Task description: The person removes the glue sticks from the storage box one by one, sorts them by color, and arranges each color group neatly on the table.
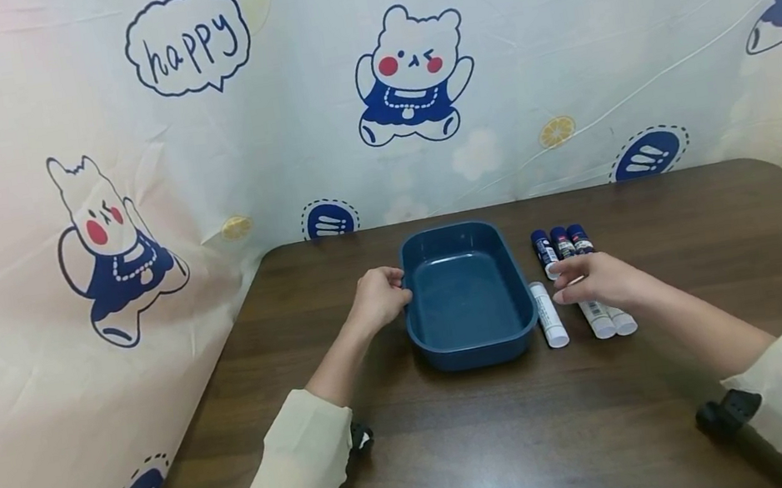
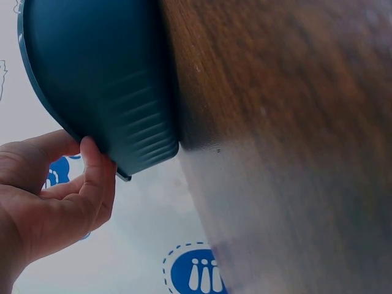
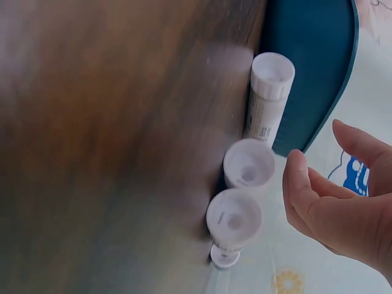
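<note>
A deep blue plastic bin (image 1: pixel 478 349) sits on the table, its inside bare. At its left rim, my left hand (image 1: pixel 378 296) pinches the edge between thumb and fingers, also seen close in the left wrist view, where the hand (image 2: pixel 67 196) meets the bin's wall (image 2: pixel 116 79). My right hand (image 1: pixel 597 281) hovers over several glue sticks right of the bin, fingers loosely bent and holding nothing. A white glue stick (image 1: pixel 549 315) lies beside the bin's right wall. Others (image 1: pixel 597 320) lie farther right, and dark-blue-capped ones (image 1: pixel 543 246) lie behind. My right hand partly covers the group.
The brown wooden table (image 1: pixel 438 456) extends around the bin and the glue sticks. A patterned cloth (image 1: pixel 312 121) with cartoon bears hangs along the back and left sides of the table.
</note>
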### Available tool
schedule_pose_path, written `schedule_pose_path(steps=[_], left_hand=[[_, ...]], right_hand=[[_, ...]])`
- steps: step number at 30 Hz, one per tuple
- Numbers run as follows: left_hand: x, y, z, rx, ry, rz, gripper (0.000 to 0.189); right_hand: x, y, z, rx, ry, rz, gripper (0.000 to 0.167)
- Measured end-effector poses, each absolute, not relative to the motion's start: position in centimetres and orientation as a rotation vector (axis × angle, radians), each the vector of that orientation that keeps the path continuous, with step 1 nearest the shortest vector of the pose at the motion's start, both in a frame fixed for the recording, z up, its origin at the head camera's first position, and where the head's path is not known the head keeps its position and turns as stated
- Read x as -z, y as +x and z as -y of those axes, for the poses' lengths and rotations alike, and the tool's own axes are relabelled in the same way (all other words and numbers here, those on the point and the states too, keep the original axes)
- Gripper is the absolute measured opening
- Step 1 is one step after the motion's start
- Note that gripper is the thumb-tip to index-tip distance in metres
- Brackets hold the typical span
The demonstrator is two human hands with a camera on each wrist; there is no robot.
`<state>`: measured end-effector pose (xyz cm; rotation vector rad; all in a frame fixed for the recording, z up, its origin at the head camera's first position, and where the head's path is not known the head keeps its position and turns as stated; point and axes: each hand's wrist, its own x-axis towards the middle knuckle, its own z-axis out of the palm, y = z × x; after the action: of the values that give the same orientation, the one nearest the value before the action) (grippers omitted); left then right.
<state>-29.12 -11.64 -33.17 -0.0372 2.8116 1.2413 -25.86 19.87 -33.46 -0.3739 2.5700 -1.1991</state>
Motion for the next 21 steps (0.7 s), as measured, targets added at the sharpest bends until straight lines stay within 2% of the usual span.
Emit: schedule_pose_path(steps=[13,21], left_hand=[[33.3,-29.3,11.8,-1.218,-0.012,-2.817,0.038],[33.1,-29.2,11.7,-1.225,-0.021,-2.810,0.038]], right_hand=[[34.6,-25.7,-18.3,1.022,-0.396,-2.598,0.058],[35.3,-26.0,-17.2,0.898,-0.358,-2.681,0.051]])
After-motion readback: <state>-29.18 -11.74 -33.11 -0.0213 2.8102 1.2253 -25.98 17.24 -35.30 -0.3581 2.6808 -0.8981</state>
